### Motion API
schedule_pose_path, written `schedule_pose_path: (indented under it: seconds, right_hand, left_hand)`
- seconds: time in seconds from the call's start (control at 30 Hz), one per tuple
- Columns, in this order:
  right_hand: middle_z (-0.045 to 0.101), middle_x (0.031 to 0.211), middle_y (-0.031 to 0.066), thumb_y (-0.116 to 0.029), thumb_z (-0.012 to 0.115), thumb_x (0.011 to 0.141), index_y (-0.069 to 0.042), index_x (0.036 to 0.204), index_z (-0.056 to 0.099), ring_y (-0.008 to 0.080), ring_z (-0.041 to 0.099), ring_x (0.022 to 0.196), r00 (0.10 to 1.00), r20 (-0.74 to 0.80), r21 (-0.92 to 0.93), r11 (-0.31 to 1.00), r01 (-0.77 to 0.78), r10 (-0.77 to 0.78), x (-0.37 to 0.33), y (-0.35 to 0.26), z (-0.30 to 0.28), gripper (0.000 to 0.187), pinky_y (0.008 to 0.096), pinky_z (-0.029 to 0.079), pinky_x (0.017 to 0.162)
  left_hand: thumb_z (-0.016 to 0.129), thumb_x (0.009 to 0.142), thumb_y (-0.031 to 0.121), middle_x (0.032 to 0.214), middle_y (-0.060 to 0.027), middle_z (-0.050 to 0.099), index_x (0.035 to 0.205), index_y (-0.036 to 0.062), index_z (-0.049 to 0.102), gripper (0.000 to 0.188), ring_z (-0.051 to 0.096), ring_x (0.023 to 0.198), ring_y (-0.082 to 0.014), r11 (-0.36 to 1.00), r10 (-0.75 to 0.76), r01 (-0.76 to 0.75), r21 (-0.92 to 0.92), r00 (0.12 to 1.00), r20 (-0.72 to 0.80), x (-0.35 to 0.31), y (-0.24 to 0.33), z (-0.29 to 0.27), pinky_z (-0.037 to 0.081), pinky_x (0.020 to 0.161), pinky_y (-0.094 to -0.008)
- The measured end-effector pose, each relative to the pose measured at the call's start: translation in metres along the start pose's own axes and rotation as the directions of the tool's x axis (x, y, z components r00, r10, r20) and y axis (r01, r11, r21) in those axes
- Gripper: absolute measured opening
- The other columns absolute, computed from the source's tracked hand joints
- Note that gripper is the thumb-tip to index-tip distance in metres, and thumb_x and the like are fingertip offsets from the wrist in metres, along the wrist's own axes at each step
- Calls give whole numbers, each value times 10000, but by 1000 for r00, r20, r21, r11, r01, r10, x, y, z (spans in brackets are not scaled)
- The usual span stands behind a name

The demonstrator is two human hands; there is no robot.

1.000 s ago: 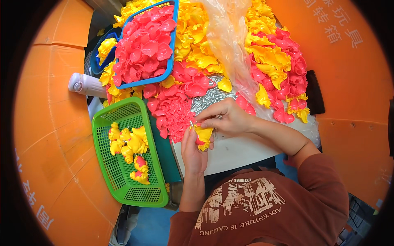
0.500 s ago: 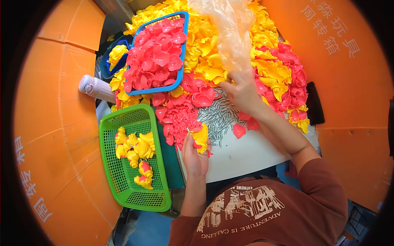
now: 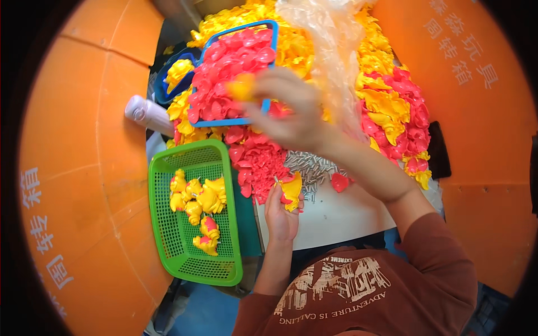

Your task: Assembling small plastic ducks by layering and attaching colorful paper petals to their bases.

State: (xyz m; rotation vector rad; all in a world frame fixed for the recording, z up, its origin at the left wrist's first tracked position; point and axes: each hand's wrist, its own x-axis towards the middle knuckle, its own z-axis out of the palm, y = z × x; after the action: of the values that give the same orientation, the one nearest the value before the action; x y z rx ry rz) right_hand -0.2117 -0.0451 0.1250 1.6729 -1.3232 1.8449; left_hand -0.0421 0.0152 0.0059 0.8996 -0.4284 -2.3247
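My left hand (image 3: 282,219) is closed on a yellow-and-red plastic toy part (image 3: 292,191), with a metal pin sticking up beside the thumb. Blurred by motion, my right hand (image 3: 294,112) pinches a small yellow plastic piece (image 3: 241,88) above the blue basket (image 3: 274,47) of red plastic shells (image 3: 227,73). Between my hands lie a heap of small red parts (image 3: 259,168) and a scatter of metal pins (image 3: 314,168). A loose red shell (image 3: 339,182) rests on the white tabletop (image 3: 342,215).
To the left stands a green basket (image 3: 235,235) holding several yellow-and-red toy pieces (image 3: 206,196). Yellow parts (image 3: 375,50) and red shells pile up at the back and right, partly under a clear plastic bag (image 3: 336,61). A pale bottle (image 3: 148,115) lies beside the orange panel (image 3: 101,151).
My right hand has moved left from the plastic bag's edge to over the blue basket, now carrying a yellow piece. My left hand keeps its hold. The whole view has shifted slightly.
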Motion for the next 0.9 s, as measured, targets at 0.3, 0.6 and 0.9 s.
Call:
schedule_pose_path:
  seconds: [0.3,0.6,0.9]
  right_hand:
    - [615,745,91,-160,644,732,-41,722,592,268,600,703,978,188,-226,973,-46,90,-7,7,23,131,361,469,615]
    - [621,744,200,-155,542,761,-21,763,639,374,613,729,483,428,-792,574,-206,764,-82,91,-49,166,477,476,665]
    - [634,777,161,-171,607,756,-27,782,647,330,591,782,578,523,-716,691,-101,626,-79,81,-74,152,413,467,733]
  left_hand:
    - [408,944,283,1082,-79,593,1148,55,502,320,574,892,-194,999,19,-26,29,979,201,-4,4,-8,481,724,-313]
    - [390,947,299,1066,-95,586,1165,59,489,339,576,807,-222,999,-6,-1,47,987,158,0,-7,-2,465,653,-299]
    - [371,956,309,1048,-102,583,1165,41,481,358,572,808,-229,1000,25,-25,1,986,165,8,-10,13,462,641,-305]
